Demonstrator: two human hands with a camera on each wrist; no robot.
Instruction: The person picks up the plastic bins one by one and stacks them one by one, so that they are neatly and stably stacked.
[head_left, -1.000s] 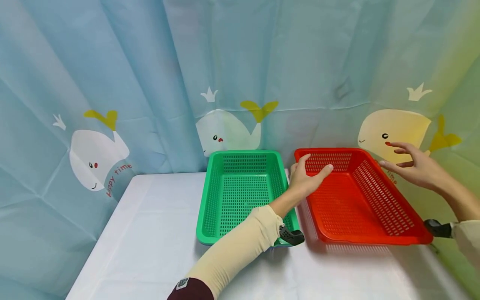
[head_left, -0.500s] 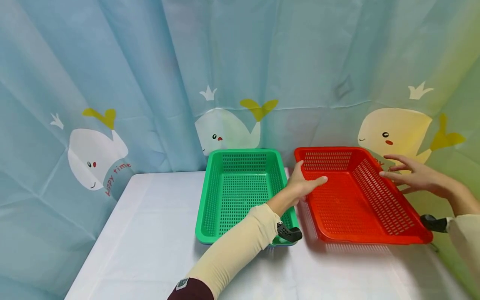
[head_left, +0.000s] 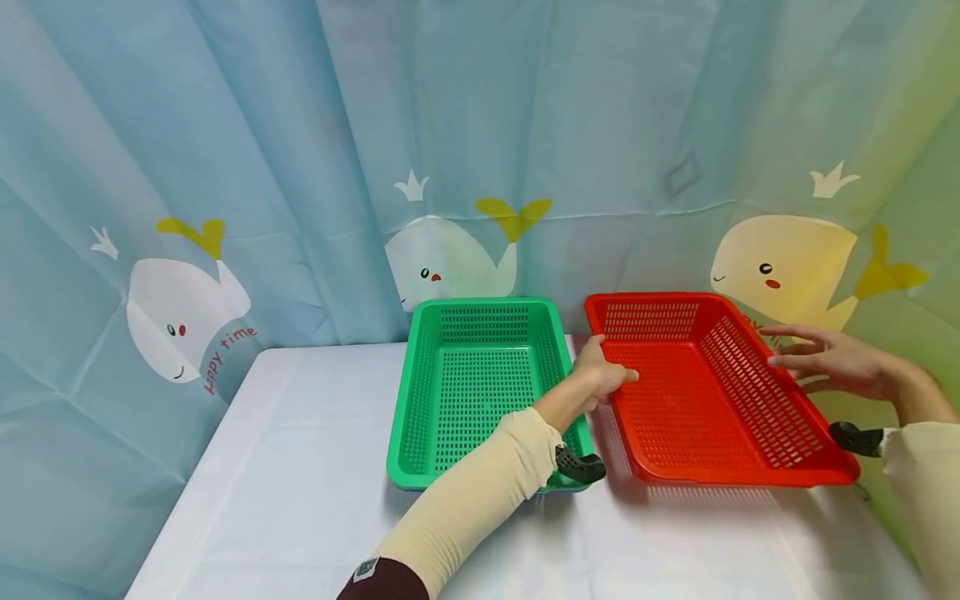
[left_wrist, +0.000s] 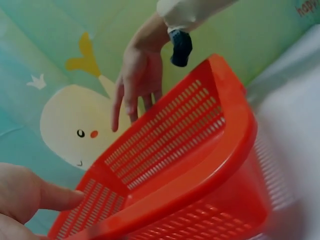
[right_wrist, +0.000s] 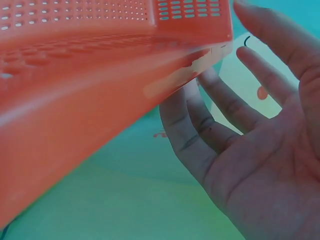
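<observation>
A red plastic basket (head_left: 675, 408) with slotted walls stands on the right part of the table. At its left rim is my left hand (head_left: 596, 375), the thumb straight and reaching over the inside of the basket. In the left wrist view that thumb (left_wrist: 60, 197) is apart from the basket's floor, and the other fingers are mostly out of frame. My right hand (head_left: 843, 362) is beside the right rim, palm toward the basket. The right wrist view shows its fingers (right_wrist: 185, 125) spread, some partly hidden behind the rim, and the thumb held away from it.
A green slotted basket (head_left: 405, 400) stands left of the red one, with a blue edge showing under its near rim. Both are on a white-covered table (head_left: 300, 467). A blue curtain (head_left: 300, 167) with whale prints hangs close behind and along the sides.
Both hands have come down toward the red basket's side rims. The right hand has dropped from above the rim to beside it. Both baskets stay where they were.
</observation>
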